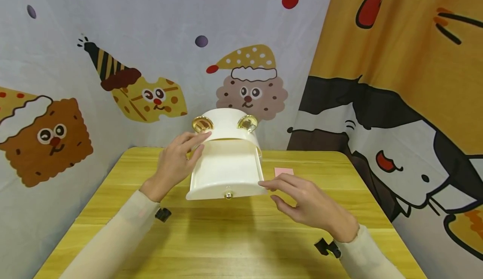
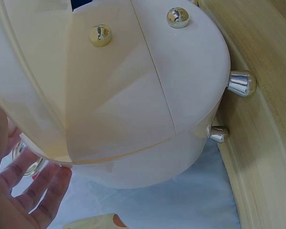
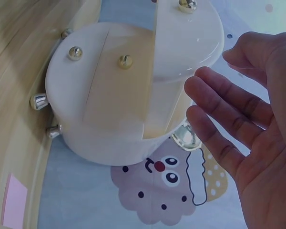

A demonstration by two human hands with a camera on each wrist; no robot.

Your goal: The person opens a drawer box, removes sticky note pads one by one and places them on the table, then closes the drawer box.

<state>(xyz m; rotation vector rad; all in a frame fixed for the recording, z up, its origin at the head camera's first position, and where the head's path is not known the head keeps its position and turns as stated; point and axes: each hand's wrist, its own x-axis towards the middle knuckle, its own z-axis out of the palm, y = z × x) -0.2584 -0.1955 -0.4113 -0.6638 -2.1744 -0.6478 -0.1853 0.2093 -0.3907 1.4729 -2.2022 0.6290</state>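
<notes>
A white rounded storage box (image 1: 226,122) with two gold ear-shaped rings stands on the table, its top drawer (image 1: 228,166) pulled out toward me. No contents show in the visible part of the drawer. My left hand (image 1: 175,159) touches the box's left side where the drawer comes out, fingers extended. At the right corner of the drawer front, my right hand (image 1: 307,199) has its fingertips at the edge, fingers loosely straight. The right wrist view shows the lower drawer front with a gold knob (image 3: 125,61). Shiny metallic feet (image 2: 241,83) support the box.
A pink square of paper (image 1: 284,171) lies on the wooden table (image 1: 222,241) right of the box. Behind the table hangs a cloth (image 1: 158,32) printed with cartoon snacks. A yellow cartoon curtain (image 1: 407,52) hangs at the right.
</notes>
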